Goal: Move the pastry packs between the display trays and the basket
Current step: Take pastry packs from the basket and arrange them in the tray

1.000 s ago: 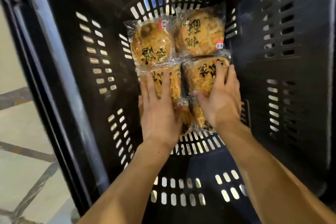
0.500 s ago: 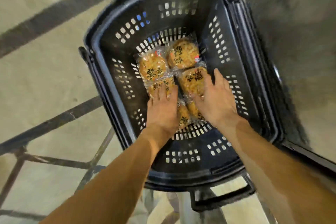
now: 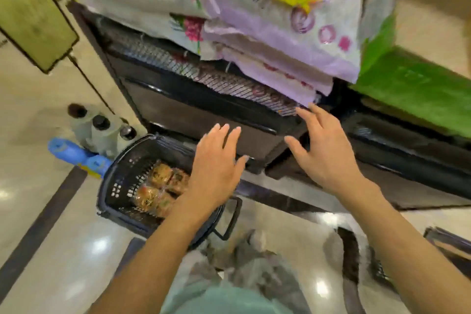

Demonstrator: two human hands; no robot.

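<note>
The pastry packs (image 3: 163, 190), golden-brown rounds in clear, crinkly wrap with dark print, lay flat at the bottom of the black plastic basket (image 3: 119, 181), at about eight o'clock in my view. The basket's walls were slotted with small holes and its handle hung at the near side; it stood on the glossy cream floor (image 3: 46, 224). My left hand (image 3: 216, 171) hovered above the basket's right edge, its grip open, fingers straight and spread, holding nothing. My right hand (image 3: 323, 153) was at three o'clock from it, grip also open, fingers spread, fingertips near the corner of a dark display stand (image 3: 204, 120) with a wire-mesh shelf (image 3: 193, 71). On top, toward twelve o'clock, lay soft folded packs in flowered lilac and grey wrapping (image 3: 267, 28), and a green surface (image 3: 413, 89) at two o'clock. At nine o'clock, beside the basket, stood pale bottles with dark caps (image 3: 102, 127) and a blue roll (image 3: 74, 153). The view was motion-blurred.
</note>
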